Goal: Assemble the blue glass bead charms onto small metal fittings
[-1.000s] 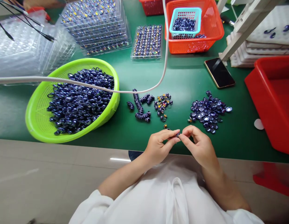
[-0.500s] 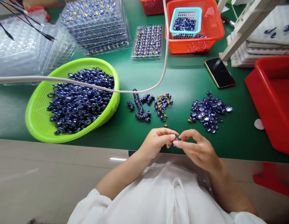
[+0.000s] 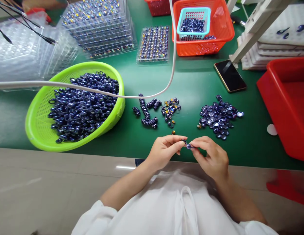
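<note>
Close to the table's front edge, my left hand (image 3: 164,150) pinches a small dark shiny ring (image 3: 183,141) between thumb and fingers. My right hand (image 3: 212,156) is closed on a dark piece with a round glossy bead (image 3: 188,146), which meets the left hand's ring or sits right beside it; I cannot tell which. Beyond my hands lie rows of stacked dark rings (image 3: 145,111) and a small heap of rings with gold-coloured parts (image 3: 170,109). A pile of flat, dark faceted stones (image 3: 217,117) lies farther right.
A green basket (image 3: 31,130) full of dark rings stands left, with a white cable (image 3: 88,89) crossing above it. Filled clear trays (image 3: 112,36), an orange basket (image 3: 203,49), a phone (image 3: 230,76) and a red bin (image 3: 277,98) surround the work area.
My right thumb and fingers have closed from a looser, parted pose onto the beaded piece, which now shows between my hands. My left hand keeps its pinch nearly in place.
</note>
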Available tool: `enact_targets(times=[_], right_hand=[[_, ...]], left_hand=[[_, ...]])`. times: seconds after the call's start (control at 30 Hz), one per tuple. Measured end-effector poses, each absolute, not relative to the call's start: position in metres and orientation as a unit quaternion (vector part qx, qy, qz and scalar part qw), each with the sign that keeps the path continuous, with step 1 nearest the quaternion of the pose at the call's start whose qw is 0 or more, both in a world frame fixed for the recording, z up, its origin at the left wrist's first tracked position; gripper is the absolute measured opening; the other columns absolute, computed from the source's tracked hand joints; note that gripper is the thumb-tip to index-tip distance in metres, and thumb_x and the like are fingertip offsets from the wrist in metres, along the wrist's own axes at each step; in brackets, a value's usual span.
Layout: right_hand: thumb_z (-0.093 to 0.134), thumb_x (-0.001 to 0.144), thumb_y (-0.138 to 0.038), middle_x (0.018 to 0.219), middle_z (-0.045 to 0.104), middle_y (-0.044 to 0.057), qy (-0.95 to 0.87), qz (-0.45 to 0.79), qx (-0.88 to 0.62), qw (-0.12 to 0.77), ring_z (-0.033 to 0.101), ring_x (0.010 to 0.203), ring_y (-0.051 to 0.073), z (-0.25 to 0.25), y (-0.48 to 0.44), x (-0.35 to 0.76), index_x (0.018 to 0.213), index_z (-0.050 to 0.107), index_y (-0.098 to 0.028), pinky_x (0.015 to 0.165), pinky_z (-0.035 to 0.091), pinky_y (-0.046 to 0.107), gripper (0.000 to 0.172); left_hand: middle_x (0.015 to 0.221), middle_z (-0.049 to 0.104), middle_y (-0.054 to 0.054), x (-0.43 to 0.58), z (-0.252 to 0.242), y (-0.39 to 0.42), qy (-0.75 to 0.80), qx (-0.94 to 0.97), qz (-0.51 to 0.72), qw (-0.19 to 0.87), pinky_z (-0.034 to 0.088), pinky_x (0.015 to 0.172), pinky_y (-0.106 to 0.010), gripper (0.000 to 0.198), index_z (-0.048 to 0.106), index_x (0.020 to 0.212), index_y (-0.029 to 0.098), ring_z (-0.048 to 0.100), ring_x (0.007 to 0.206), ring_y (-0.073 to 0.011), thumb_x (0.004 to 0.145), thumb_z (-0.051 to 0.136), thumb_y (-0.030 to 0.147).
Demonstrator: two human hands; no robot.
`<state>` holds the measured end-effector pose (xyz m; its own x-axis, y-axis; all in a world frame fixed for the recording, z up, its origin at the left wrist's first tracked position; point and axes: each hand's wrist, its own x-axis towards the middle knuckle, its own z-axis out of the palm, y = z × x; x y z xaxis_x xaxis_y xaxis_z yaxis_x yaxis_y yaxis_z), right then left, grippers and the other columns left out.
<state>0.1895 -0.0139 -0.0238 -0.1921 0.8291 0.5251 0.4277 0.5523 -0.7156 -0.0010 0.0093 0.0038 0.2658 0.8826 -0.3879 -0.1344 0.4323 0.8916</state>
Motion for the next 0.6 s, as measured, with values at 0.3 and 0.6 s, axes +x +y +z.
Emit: enact_targets(times=[0.3, 0.6], right_hand=[[0.064, 0.083, 0.004, 0.098, 0.071, 0.006, -0.771, 0.216, -0.376, 0.466, 0.067, 0.088, 0.017, -0.0229, -0.0174, 0.1837, 0.116, 0.061, -0.022, 0.076, 0.057, 0.032, 0.042], [0.064, 0.085, 0.003, 0.101, 0.068, 0.006, -0.751, 0.201, -0.413, 0.475, 0.066, 0.091, 0.017, -0.02, -0.0158, 0.1834, 0.123, 0.063, -0.025, 0.076, 0.057, 0.032, 0.047]], left_hand=[[0.088, 0.078, -0.009, 0.0011, 0.0005, 0.0046, 0.515, 0.484, 0.374, 0.601, 0.056, 0.067, -0.024, 0.025, 0.079, 0.103, 0.013, 0.069, 0.071, -0.0154, 0.085, 0.069, 0.027], [0.087, 0.077, -0.008, -0.0023, -0.0007, 0.0033, 0.458, 0.58, 0.4, 0.543, 0.055, 0.068, -0.026, 0.021, 0.079, 0.104, 0.016, 0.069, 0.076, -0.0164, 0.09, 0.066, 0.024]])
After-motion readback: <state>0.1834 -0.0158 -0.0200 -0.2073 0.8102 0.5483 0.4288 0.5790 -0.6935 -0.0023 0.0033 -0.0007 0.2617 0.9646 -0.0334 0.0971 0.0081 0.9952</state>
